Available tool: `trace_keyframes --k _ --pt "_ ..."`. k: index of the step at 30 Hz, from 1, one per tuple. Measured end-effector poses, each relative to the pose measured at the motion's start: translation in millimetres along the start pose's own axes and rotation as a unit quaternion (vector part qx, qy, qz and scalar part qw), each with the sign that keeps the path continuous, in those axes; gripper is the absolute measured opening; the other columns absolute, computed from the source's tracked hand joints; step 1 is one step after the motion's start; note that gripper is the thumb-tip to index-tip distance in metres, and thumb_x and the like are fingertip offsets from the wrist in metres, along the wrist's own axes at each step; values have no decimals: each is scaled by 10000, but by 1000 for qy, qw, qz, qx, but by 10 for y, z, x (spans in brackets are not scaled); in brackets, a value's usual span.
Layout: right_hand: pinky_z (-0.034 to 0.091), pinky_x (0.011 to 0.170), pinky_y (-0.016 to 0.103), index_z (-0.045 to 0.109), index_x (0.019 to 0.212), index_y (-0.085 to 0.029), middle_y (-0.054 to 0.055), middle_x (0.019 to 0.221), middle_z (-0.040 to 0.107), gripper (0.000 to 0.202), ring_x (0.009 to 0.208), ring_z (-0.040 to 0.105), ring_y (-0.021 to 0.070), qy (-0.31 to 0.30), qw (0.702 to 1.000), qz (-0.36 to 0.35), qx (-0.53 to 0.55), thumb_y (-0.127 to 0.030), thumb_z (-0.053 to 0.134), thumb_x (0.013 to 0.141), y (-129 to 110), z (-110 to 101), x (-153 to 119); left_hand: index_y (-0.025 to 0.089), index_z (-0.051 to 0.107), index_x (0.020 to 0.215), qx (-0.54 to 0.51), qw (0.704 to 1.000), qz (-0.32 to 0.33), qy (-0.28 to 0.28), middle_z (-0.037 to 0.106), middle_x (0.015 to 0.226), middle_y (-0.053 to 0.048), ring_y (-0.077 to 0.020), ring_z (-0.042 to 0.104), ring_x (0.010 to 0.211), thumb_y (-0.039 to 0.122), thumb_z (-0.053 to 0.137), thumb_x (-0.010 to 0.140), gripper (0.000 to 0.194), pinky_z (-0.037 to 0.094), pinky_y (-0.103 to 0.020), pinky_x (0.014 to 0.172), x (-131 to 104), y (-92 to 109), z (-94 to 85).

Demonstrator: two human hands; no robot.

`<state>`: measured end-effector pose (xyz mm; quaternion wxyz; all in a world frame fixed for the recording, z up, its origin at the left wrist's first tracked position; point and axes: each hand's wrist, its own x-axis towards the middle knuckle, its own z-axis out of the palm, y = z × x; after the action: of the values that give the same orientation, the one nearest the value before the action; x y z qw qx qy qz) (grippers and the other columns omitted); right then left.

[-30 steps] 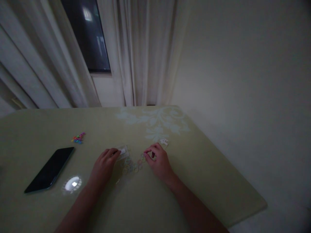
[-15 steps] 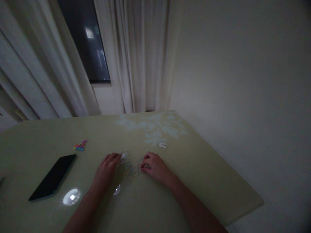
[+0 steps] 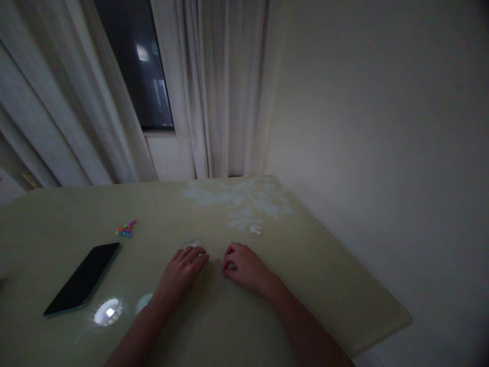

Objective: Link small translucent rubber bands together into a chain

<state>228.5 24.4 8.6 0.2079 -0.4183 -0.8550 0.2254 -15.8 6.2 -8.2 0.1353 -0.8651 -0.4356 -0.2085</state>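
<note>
Head: clear tray (image 3: 194, 242) seemingly lies beneath left fingers (image 3: 196, 251).

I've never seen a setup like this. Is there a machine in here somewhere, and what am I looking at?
There is no machine here: these are a person's bare hands, seen from a camera worn on the head, looking forward and down. The left hand partly covers a clear plastic piece. The right hand is beside it, fingers curled near something small and pale. Whether either hand holds anything is too dim to tell. Also on the table are a dark flat device, a small brightly coloured pile and some little white pieces. Curtains hang behind.
</note>
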Motion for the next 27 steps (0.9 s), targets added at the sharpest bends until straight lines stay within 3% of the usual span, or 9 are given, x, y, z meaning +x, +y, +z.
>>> trace_keyframes --k 8,14,22,27 --pt "437 799 271 769 827 -165 59 945 670 73 866 597 173 -26 998 15 -47 -125 713 805 -37 -62 -28 229 771 1002 -25 997 -9 -69 771 1051 -72 -265 679 986 18 597 869 304 505 -372 869 -10 16 95" --pt "417 794 288 714 801 -151 62 886 637 28 834 556 182 -33 992 -11 -122 -152 686 802 -43 -22 -26 210 755 940 -27 994 -29 -103 766 1000 -70 -288 672 959 39 634 886 216 498 -399 859 6 44 65" --pt "434 785 253 694 804 -166 22 933 616 83 846 576 146 78 996 28 18 -96 723 771 72 -94 24 205 740 940 -28 995 -29 -91 756 994 -75 -278 669 943 57 576 931 221 491 -383 838 -7 17 127" --pt "399 661 231 650 753 -164 -11 836 562 126 697 501 109 172 977 37 123 -47 692 775 120 -111 76 199 685 938 -109 991 -72 -25 751 989 -92 -269 681 940 132 505 970 194 522 -384 845 28 49 169"
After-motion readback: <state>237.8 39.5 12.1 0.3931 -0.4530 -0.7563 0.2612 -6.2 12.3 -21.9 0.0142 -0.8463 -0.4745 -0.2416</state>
